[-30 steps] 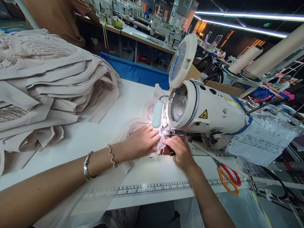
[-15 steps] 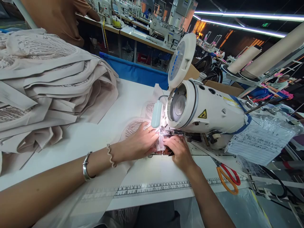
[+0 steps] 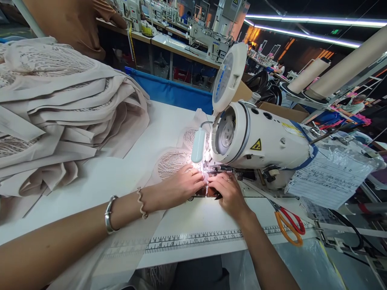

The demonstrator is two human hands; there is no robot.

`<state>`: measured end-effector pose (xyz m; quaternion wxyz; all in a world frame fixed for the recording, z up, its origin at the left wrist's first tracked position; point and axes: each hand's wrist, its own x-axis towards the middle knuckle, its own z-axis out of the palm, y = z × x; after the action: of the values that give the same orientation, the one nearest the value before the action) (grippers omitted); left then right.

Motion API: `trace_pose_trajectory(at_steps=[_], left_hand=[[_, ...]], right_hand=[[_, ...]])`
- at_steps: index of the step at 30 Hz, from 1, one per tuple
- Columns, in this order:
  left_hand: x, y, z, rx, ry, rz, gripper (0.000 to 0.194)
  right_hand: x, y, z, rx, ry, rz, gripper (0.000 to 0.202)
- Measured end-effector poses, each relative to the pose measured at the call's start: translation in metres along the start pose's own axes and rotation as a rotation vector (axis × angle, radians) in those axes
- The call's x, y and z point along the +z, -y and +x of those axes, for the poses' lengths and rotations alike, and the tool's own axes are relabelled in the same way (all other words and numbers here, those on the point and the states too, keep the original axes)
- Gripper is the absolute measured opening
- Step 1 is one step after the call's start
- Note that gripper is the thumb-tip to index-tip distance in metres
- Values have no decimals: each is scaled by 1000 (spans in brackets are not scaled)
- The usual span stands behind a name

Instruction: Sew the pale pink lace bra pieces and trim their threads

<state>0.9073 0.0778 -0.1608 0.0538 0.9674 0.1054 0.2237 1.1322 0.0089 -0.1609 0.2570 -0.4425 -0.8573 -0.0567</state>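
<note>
Under the needle area of a white sewing machine (image 3: 269, 139) lies a pale pink lace fabric piece (image 3: 171, 163), its sheer part trailing left over the table edge. My left hand (image 3: 184, 184) presses on the near edge of the lace, fingers together, left of the needle. Close on the right, my right hand (image 3: 228, 192) pinches the fabric's near end. A dark pointed thing shows under its fingers; I cannot make out what it is. A small lamp (image 3: 198, 147) lights the spot. The needle itself is lost in glare.
A tall pile of pale lace fabric pieces (image 3: 69, 108) covers the table's left side. Orange-and-red-handled scissors (image 3: 288, 225) lie right, by a printed ruler strip (image 3: 193, 241). The machine's round end cover (image 3: 229, 78) stands swung up. A person's brown sleeve (image 3: 102, 10) shows behind.
The lace has slid away from me under the needle, so less shows between my hands. My left hand has shifted slightly nearer my right. The disc in the machine's end looks sharper.
</note>
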Motion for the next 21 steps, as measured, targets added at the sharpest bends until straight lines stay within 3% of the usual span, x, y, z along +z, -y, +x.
trace_pose_trajectory(at_steps=[9,14,21], left_hand=[[-1,10,-3,-67,-33,-25,45],[-4,16,-2,-131,23,-67,39],[-6,25,-1,-218,82,-134,47]], right_hand=[[-2,1,3,21,-11,1,40],[-1,0,4,30,-3,11,46],[-1,0,3,33,-31,-7,45]])
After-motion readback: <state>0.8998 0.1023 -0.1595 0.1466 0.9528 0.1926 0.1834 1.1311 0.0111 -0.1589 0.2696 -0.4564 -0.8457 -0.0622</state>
